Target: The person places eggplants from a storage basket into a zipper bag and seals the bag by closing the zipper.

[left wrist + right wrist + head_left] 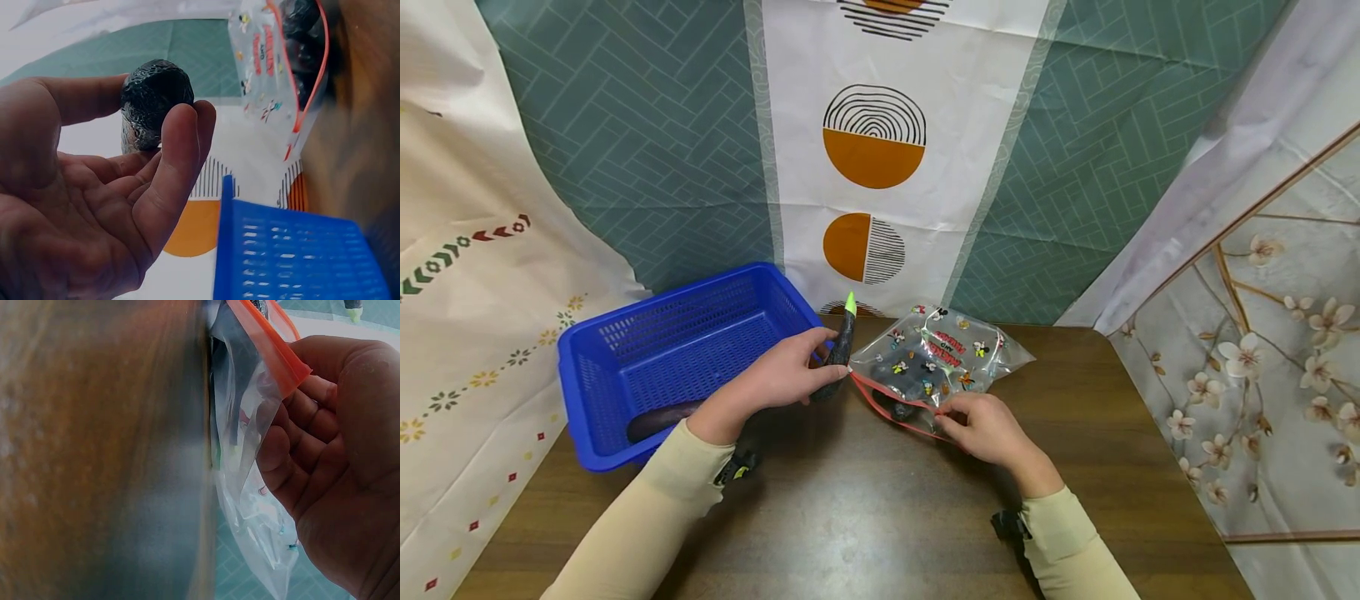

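Observation:
In the head view my left hand [786, 367] grips a long, dark, wrinkled thing with a light green tip [842, 343], held upright beside the bag's mouth. Its blunt, shiny black end [156, 97] faces the left wrist camera, between thumb and fingers. A clear zip bag [958, 350] with cartoon prints and a red zip edge lies on the table. My right hand [988, 427] pinches that red edge [275, 353] at the near corner, and the mouth gapes. Several dark things [303, 47] show inside the bag; their full shapes are hidden.
A blue perforated basket [568, 375] stands at the left, with a dark purple elongated thing [658, 419] inside, partly behind the left forearm. The brown wooden table [865, 517] meets a patterned cloth [880, 167] at the back. A flowered panel [1262, 375] stands on the right.

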Demonstrator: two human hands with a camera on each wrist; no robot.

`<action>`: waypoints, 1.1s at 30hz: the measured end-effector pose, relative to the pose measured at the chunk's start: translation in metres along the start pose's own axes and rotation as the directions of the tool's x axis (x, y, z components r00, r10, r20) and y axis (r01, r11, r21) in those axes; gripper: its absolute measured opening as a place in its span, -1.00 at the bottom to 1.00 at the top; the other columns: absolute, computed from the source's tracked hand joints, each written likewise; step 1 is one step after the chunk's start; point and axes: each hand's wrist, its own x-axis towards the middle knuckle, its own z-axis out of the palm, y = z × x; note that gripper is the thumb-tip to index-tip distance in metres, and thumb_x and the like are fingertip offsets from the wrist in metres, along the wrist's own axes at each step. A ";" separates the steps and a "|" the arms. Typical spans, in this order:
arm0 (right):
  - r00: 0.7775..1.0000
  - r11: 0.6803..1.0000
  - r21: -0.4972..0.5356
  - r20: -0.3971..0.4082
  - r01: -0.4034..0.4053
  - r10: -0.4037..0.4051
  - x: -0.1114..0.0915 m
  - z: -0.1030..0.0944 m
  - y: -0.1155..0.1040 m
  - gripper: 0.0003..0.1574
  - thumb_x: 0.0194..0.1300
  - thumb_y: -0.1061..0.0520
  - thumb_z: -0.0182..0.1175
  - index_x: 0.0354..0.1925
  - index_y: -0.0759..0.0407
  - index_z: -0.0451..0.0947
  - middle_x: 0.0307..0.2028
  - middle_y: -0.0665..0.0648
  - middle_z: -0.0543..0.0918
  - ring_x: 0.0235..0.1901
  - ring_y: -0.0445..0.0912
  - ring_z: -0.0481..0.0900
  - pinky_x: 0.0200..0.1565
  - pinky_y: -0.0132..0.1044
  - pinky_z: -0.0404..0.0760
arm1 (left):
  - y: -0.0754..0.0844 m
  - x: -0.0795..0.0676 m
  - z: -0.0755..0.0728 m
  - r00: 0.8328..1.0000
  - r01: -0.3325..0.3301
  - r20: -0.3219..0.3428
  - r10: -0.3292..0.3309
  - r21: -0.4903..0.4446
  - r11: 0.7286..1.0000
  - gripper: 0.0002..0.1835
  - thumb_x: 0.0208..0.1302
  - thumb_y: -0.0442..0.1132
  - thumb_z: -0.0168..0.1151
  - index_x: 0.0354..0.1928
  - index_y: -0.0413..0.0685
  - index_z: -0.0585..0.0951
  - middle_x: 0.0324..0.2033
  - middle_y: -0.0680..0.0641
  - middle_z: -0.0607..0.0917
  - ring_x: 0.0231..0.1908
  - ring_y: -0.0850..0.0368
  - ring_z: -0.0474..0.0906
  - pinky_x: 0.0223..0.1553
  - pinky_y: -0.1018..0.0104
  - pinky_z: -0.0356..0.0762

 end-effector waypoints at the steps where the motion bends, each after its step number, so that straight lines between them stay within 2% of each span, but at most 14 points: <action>1: 1.000 1.000 -0.002 0.001 0.000 0.000 0.000 0.000 0.000 -0.90 0.42 0.10 0.53 -0.27 -0.11 0.81 -0.36 -0.24 0.72 -0.38 -0.29 0.58 -0.26 -0.17 0.64 | 0.000 0.000 0.002 1.000 0.002 0.006 -0.002 -0.004 1.000 -0.28 0.61 -0.05 0.37 0.61 -0.23 0.38 0.09 -0.29 0.69 -0.55 0.01 0.68 -0.42 0.04 0.79; 9: 1.000 1.000 -0.002 0.009 0.000 0.000 0.000 -0.001 -0.002 -0.92 0.42 0.10 0.53 -0.26 -0.09 0.81 -0.35 -0.23 0.73 -0.36 -0.27 0.59 -0.23 -0.15 0.66 | -0.004 0.001 0.019 0.999 -0.019 0.027 0.020 -0.032 0.999 -0.33 0.59 -0.12 0.38 0.57 -0.25 0.42 0.00 -0.20 0.72 -0.30 0.04 0.71 -0.45 0.05 0.79; 11: 1.000 1.000 -0.005 0.010 0.002 -0.002 0.001 -0.001 -0.001 -0.92 0.42 0.10 0.53 -0.26 -0.09 0.81 -0.35 -0.23 0.72 -0.36 -0.28 0.59 -0.23 -0.15 0.66 | -0.005 0.000 0.024 0.999 -0.028 0.033 0.030 -0.050 0.998 -0.34 0.58 -0.13 0.39 0.56 -0.25 0.44 -0.01 -0.19 0.72 -0.28 0.03 0.72 -0.44 -0.01 0.80; 16: 1.000 1.000 -0.006 0.016 0.002 -0.002 0.001 -0.001 0.000 -0.92 0.42 0.10 0.53 -0.25 -0.09 0.81 -0.35 -0.25 0.71 -0.36 -0.28 0.58 -0.23 -0.17 0.66 | -0.010 -0.001 0.036 0.997 -0.043 0.053 0.047 -0.068 0.997 -0.31 0.56 -0.14 0.41 0.58 -0.26 0.44 -0.06 -0.18 0.73 -0.36 0.06 0.71 -0.47 0.00 0.79; 19: 1.000 1.000 -0.002 0.019 0.001 -0.001 0.001 -0.001 -0.001 -0.92 0.42 0.11 0.52 -0.25 -0.09 0.81 -0.35 -0.25 0.71 -0.36 -0.28 0.58 -0.23 -0.17 0.65 | -0.013 0.000 0.043 0.996 -0.048 0.068 0.053 -0.063 0.997 -0.35 0.56 -0.15 0.41 0.55 -0.21 0.47 -0.08 -0.16 0.73 -0.37 0.07 0.70 -0.53 0.11 0.74; 25: 1.000 1.000 -0.002 0.017 -0.006 0.006 0.001 0.000 0.000 -0.92 0.42 0.10 0.53 -0.25 -0.09 0.81 -0.35 -0.24 0.71 -0.36 -0.28 0.57 -0.23 -0.16 0.66 | -0.017 -0.001 0.054 0.991 -0.053 0.119 0.059 -0.058 0.997 -0.40 0.57 -0.13 0.41 0.53 -0.14 0.50 -0.10 -0.11 0.71 -0.42 0.07 0.69 -0.51 0.10 0.74; 33: 1.000 1.000 -0.003 -0.003 0.014 -0.014 0.001 0.000 0.000 -0.90 0.41 0.11 0.53 -0.27 -0.10 0.81 -0.37 -0.24 0.70 -0.38 -0.28 0.58 -0.26 -0.17 0.64 | -0.021 -0.001 0.063 0.986 -0.015 0.164 0.022 -0.043 0.999 -0.34 0.57 -0.13 0.42 0.58 -0.14 0.47 -0.12 -0.08 0.70 -0.54 0.07 0.67 -0.50 0.12 0.72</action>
